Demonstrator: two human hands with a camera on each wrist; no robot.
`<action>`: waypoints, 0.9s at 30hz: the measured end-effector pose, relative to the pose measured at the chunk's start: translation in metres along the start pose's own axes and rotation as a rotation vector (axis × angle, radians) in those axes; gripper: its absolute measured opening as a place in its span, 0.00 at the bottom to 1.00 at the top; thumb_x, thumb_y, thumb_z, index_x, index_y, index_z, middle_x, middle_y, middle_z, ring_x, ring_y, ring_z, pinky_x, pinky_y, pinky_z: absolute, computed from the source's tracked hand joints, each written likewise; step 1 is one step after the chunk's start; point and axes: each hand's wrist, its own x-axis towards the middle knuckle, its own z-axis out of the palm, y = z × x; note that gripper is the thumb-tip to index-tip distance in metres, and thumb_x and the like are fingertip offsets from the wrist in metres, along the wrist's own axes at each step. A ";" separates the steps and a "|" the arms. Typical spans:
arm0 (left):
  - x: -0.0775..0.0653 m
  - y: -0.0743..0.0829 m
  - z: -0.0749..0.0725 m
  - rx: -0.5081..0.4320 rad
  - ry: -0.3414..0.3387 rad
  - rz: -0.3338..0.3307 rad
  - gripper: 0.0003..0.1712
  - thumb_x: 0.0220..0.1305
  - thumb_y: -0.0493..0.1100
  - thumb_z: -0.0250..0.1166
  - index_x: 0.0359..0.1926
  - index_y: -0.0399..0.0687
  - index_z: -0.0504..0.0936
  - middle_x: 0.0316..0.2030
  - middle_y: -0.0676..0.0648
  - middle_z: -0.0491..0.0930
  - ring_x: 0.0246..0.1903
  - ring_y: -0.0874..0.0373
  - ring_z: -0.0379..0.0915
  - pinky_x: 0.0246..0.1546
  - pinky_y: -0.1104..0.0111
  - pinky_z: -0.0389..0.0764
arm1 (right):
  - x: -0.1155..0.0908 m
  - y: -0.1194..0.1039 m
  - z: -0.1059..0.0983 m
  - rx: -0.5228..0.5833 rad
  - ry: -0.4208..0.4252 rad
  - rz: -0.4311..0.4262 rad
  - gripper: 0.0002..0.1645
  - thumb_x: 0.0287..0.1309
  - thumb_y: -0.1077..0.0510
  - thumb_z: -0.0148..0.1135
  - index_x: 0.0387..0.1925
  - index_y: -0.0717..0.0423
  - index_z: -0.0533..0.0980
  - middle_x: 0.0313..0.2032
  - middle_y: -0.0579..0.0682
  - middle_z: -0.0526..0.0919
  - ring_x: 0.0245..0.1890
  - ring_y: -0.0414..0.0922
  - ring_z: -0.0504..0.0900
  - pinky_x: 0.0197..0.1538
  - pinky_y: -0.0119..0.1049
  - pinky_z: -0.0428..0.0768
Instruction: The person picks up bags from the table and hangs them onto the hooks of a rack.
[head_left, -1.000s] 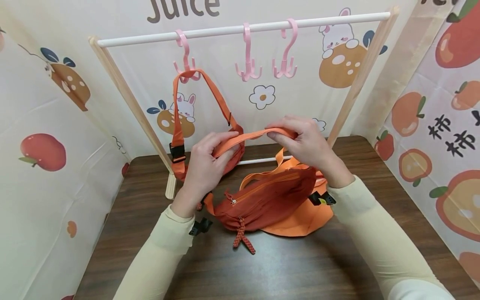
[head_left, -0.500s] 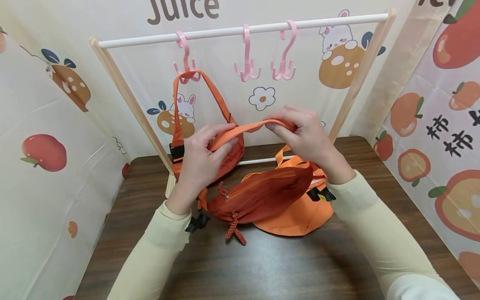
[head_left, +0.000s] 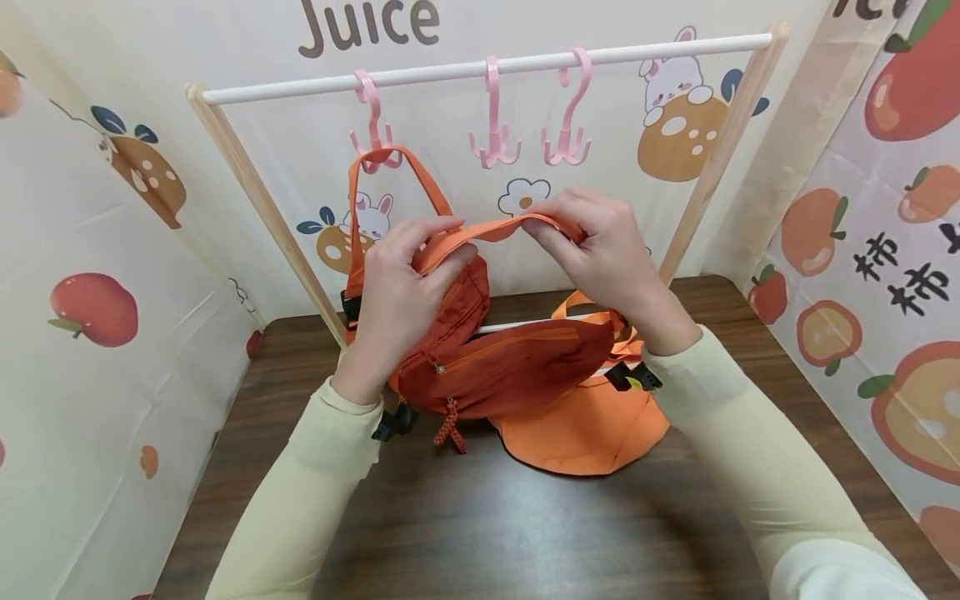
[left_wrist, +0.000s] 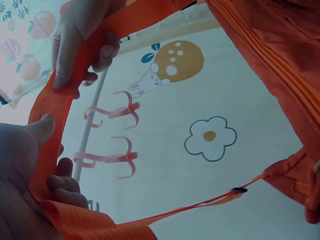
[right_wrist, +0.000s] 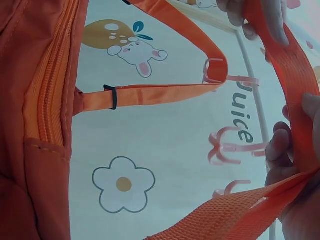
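Between both hands stretches an orange strap (head_left: 491, 231) of a rust-red waist bag (head_left: 517, 367). Its left part is pinched between thumb and fingers of my left hand (head_left: 405, 292). My right hand (head_left: 603, 254) grips the strap a little to the right, thumb underneath. Below the hands hangs the bag, with an orange zip and a braided cord pull (head_left: 450, 429). In the left wrist view the strap (left_wrist: 57, 107) forms a wide loop. Behind my left hand, a similar bag (head_left: 468, 292) hangs by its strap from the left pink hook (head_left: 372, 117), partly hidden.
A white rail (head_left: 637, 55) on wooden legs carries two more pink hooks, a middle one (head_left: 493, 125) and a right one (head_left: 567, 125). Orange fabric (head_left: 592, 429) with a rounded edge and loose straps (head_left: 573, 308) lies on the brown table (head_left: 510, 542). Printed cloth walls surround it.
Both hands have risen with the strap, and the held bag has come up and slightly left, more of the orange fabric showing below it. The hanging bag stays on its hook.
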 end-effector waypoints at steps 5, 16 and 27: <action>0.010 0.004 0.005 0.047 0.014 0.054 0.23 0.65 0.50 0.79 0.57 0.47 0.90 0.42 0.47 0.86 0.40 0.55 0.74 0.37 0.61 0.73 | 0.006 -0.002 0.004 -0.027 0.020 -0.035 0.05 0.68 0.60 0.73 0.43 0.53 0.90 0.27 0.45 0.77 0.27 0.42 0.66 0.31 0.37 0.60; 0.030 0.009 0.013 0.226 0.040 0.099 0.18 0.71 0.54 0.73 0.51 0.48 0.92 0.37 0.46 0.81 0.36 0.54 0.71 0.33 0.62 0.73 | 0.015 0.000 0.009 -0.097 0.036 -0.120 0.07 0.69 0.59 0.72 0.45 0.55 0.90 0.27 0.48 0.78 0.27 0.41 0.67 0.31 0.36 0.64; 0.050 0.003 0.013 0.261 0.047 0.042 0.17 0.74 0.51 0.70 0.54 0.46 0.91 0.39 0.46 0.85 0.38 0.54 0.74 0.41 0.62 0.76 | 0.028 0.011 0.007 -0.186 0.038 -0.100 0.11 0.73 0.56 0.67 0.49 0.59 0.87 0.35 0.52 0.87 0.31 0.44 0.78 0.37 0.37 0.75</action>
